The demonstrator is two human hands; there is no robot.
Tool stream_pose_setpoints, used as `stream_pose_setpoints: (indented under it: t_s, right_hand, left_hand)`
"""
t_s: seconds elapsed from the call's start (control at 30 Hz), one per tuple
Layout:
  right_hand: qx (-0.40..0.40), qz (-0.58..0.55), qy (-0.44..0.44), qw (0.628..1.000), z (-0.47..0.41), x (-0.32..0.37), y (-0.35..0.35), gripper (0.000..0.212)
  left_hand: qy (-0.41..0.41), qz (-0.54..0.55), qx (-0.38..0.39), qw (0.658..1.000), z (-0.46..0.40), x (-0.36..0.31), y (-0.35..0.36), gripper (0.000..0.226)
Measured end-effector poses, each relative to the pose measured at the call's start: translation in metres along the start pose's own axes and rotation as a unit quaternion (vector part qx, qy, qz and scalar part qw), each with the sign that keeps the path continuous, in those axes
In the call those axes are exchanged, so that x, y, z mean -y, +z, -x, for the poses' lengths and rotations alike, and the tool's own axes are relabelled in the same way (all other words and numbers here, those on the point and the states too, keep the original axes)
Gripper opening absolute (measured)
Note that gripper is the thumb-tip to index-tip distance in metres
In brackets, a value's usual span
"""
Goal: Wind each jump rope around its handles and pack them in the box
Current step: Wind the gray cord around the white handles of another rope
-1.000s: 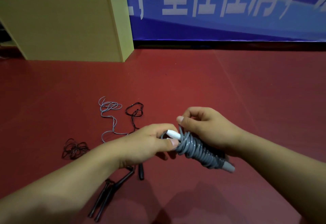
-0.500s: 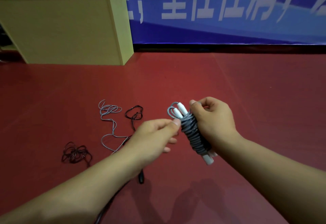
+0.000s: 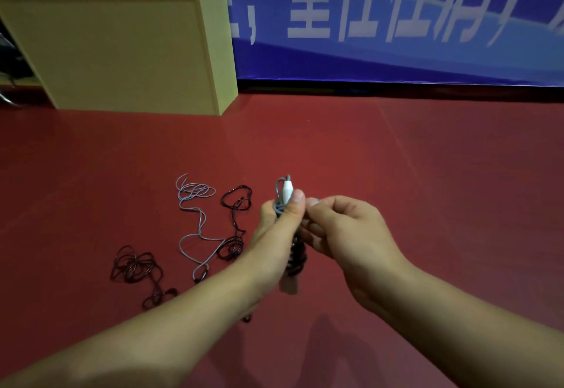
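Lying loose: one grey rope [image 3: 195, 228], two black ropes [image 3: 137, 268].

Your single head camera looks forward and down from where you stand.

You see your own two forearms come in from the bottom corners, the left hand [image 3: 276, 235] and right hand [image 3: 351, 235] meeting close under the lens, near the middle of the view. The red floor [image 3: 396, 174] spreads out beyond them, with loose ropes [image 3: 195, 222] lying a little further off to your left. The far edge takes in the box [image 3: 122, 51] at upper left and the blue banner [image 3: 396, 21] across the top. The wide lens bends straight lines, and no second view overlaps it.
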State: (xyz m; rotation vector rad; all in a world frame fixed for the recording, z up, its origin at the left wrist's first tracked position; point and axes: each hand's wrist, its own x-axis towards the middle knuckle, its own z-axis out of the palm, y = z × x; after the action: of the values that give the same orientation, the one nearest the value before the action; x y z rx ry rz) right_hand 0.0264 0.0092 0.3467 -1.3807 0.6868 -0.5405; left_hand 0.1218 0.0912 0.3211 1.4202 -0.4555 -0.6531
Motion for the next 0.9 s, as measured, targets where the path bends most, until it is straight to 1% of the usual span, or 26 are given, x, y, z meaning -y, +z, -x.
stream_pose_setpoints:
  t_s: [0.03, 0.07, 0.1, 0.13, 0.17, 0.2, 0.37, 0.5, 0.57, 0.67, 0.8, 0.87, 0.9]
  right_hand:
    - [0.014, -0.029, 0.008, 0.999, 0.000, 0.003, -0.001, 0.027]
    - [0.027, -0.054, 0.015, 0.998, 0.001, 0.006, -0.003, 0.026]
    - [0.041, -0.070, 0.021, 0.996, 0.003, 0.009, -0.004, 0.026]
    - [0.057, -0.079, 0.026, 0.995, 0.004, 0.012, -0.005, 0.025]
    - [0.072, -0.086, 0.033, 0.993, 0.004, 0.014, -0.006, 0.023]
    - [0.086, -0.095, 0.041, 0.991, 0.005, 0.015, -0.008, 0.021]
    - [0.135, -0.155, 0.112, 0.972, 0.006, 0.025, -0.017, 0.017]
    - [0.147, -0.195, 0.173, 0.954, 0.005, 0.031, -0.026, 0.016]
    - [0.154, -0.203, 0.189, 0.949, 0.006, 0.033, -0.026, 0.017]
    - [0.164, -0.163, 0.176, 0.957, 0.005, 0.032, -0.025, 0.017]
    - [0.175, -0.113, 0.121, 0.970, 0.002, 0.031, -0.029, 0.022]
    - [0.172, -0.101, 0.096, 0.975, 0.002, 0.030, -0.029, 0.023]
    - [0.169, -0.096, 0.084, 0.977, 0.003, 0.030, -0.029, 0.024]
  left_hand:
    - [-0.002, -0.009, -0.017, 1.000, -0.006, 0.002, -0.001, 0.034]
    - [0.002, -0.001, -0.009, 1.000, -0.006, 0.002, -0.002, 0.037]
    - [-0.022, 0.002, 0.024, 0.999, -0.003, -0.002, 0.002, 0.050]
    - [-0.053, 0.022, 0.029, 0.998, 0.002, -0.010, 0.006, 0.066]
    - [-0.061, 0.037, 0.036, 0.997, 0.006, -0.014, 0.004, 0.074]
    - [-0.066, 0.040, 0.047, 0.996, 0.009, -0.013, 0.001, 0.076]
    - [-0.139, 0.016, 0.089, 0.986, 0.014, -0.028, 0.001, 0.075]
    - [-0.168, 0.045, 0.184, 0.967, 0.022, -0.038, -0.002, 0.061]
    - [-0.176, 0.059, 0.221, 0.958, 0.021, -0.038, -0.006, 0.060]
    - [-0.166, 0.057, 0.245, 0.954, 0.019, -0.035, -0.011, 0.063]
    - [-0.152, 0.054, 0.256, 0.953, 0.019, -0.036, -0.012, 0.059]
    - [-0.144, 0.042, 0.252, 0.956, 0.020, -0.038, -0.014, 0.052]
    - [-0.141, 0.035, 0.249, 0.958, 0.021, -0.040, -0.015, 0.041]
